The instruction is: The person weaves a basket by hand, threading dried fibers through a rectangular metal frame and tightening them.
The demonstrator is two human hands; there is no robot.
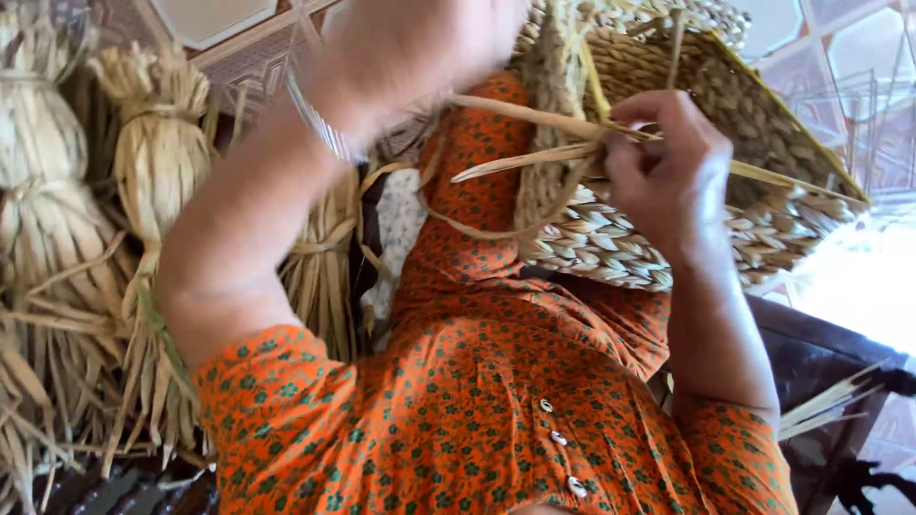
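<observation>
Orange flowered cloth of the person's blouse fills the near foreground, and just beyond it, resting against the lap and tilted up, sits the half-woven straw basket. Several loose straw strands stick out from its weave toward the body. The right hand has thumb and fingers pinched together on those strands right where they leave the basket. The left hand is raised higher, blurred with motion; I cannot tell whether it grips anything, though a strand seems to run toward it.

My worry: dry straw pulled at a sharp angle could snap or split near the pinch, and a slack pinch might let the last stitches loosen. The tilted basket could also slide off the lap.

Bundles of tied straw lean at the side, near a dark chair edge.
</observation>
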